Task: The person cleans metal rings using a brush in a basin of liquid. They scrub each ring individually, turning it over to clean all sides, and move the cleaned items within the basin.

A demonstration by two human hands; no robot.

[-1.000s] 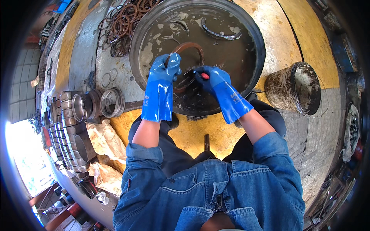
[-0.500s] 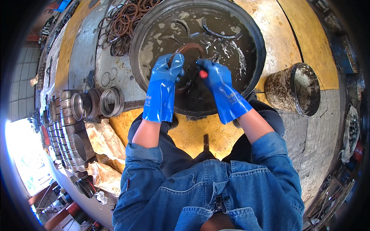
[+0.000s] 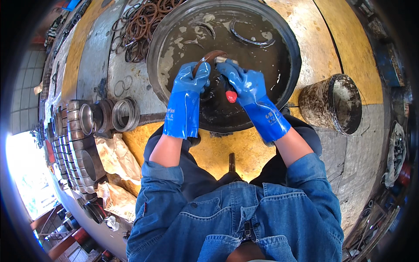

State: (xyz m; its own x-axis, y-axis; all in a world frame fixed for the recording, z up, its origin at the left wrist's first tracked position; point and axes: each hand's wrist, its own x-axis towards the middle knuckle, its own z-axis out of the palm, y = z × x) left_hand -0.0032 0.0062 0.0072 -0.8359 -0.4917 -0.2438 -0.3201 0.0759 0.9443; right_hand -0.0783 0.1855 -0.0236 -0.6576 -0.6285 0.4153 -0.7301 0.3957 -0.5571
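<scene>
Both my hands wear blue rubber gloves and work over a large round basin [image 3: 288,43] of dark, dirty liquid. My left hand [image 3: 192,81] grips a brown rubber ring [image 3: 208,56], held upright above the liquid. My right hand [image 3: 240,81] holds a tool with a red handle end [image 3: 231,96] and a metal tip against the top of the ring. Other dark curved rings [image 3: 251,40] lie in the liquid at the far side.
A dirty metal bucket [image 3: 334,102] stands at the right. A heap of brown rings [image 3: 139,26] lies at the basin's far left. Metal sleeves and rings [image 3: 104,115] are stacked at the left, beside crumpled paper [image 3: 115,159]. The floor is yellow and grey.
Both hands have lifted the brown ring up and away from me, out of the liquid. The red-handled tool moved with it to the ring's top edge.
</scene>
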